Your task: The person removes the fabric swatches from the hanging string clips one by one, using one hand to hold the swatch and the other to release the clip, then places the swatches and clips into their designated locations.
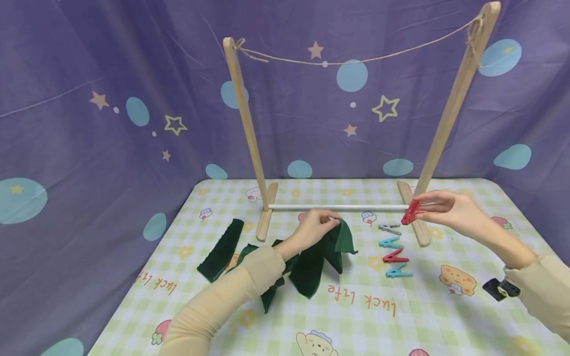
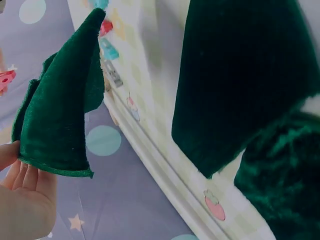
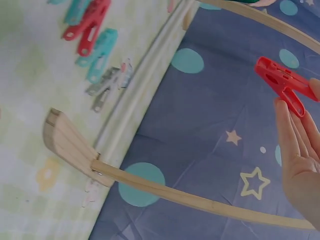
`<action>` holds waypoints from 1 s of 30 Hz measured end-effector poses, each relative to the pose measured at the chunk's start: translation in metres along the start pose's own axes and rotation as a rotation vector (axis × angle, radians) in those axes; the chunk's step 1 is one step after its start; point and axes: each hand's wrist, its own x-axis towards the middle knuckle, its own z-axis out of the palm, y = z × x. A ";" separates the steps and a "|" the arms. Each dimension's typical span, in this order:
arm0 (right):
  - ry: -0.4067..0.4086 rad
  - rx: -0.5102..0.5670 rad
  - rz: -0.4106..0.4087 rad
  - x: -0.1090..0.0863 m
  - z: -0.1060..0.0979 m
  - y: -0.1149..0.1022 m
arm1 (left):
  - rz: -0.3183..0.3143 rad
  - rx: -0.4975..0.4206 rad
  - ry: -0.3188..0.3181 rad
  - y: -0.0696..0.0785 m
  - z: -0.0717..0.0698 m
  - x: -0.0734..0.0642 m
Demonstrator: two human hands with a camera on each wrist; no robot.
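My left hand (image 1: 311,231) pinches the edge of a dark green velvety cloth piece (image 1: 344,241) just above the table. In the left wrist view that cloth piece (image 2: 57,120) narrows to a point, with thumb and fingers at its wide end. More green cloth pieces (image 1: 309,272) lie beneath and beside this hand, partly hidden by the sleeve. To the right, my right hand (image 1: 454,213) holds a red clothespin (image 1: 410,212) by its handles, raised near the stand's right post. The right wrist view shows this clothespin (image 3: 281,82) between thumb and fingers.
A wooden stand has two posts (image 1: 246,118), a sagging string (image 1: 329,64) between their tops and a white rod (image 1: 338,207) low down. Several clothespins, including a grey one (image 1: 390,228) and a red one (image 1: 395,256), lie in a column on the checked tablecloth (image 1: 356,331).
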 end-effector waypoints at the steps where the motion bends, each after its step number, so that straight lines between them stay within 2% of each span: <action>1: -0.026 0.028 -0.024 -0.001 0.001 0.002 | -0.001 -0.006 -0.005 0.000 0.002 -0.001; 7: -0.140 0.170 -0.080 -0.007 0.007 0.015 | -0.018 -0.011 -0.015 -0.002 0.013 -0.004; 16: -0.273 0.193 -0.121 -0.016 0.019 0.029 | -0.093 -0.060 -0.062 -0.009 0.028 -0.010; 20: -0.314 0.160 -0.140 -0.021 0.024 0.033 | -0.124 -0.077 -0.071 -0.009 0.032 -0.014; 30: -0.433 0.249 -0.078 -0.032 0.038 0.045 | -0.214 -0.080 -0.071 -0.014 0.045 -0.019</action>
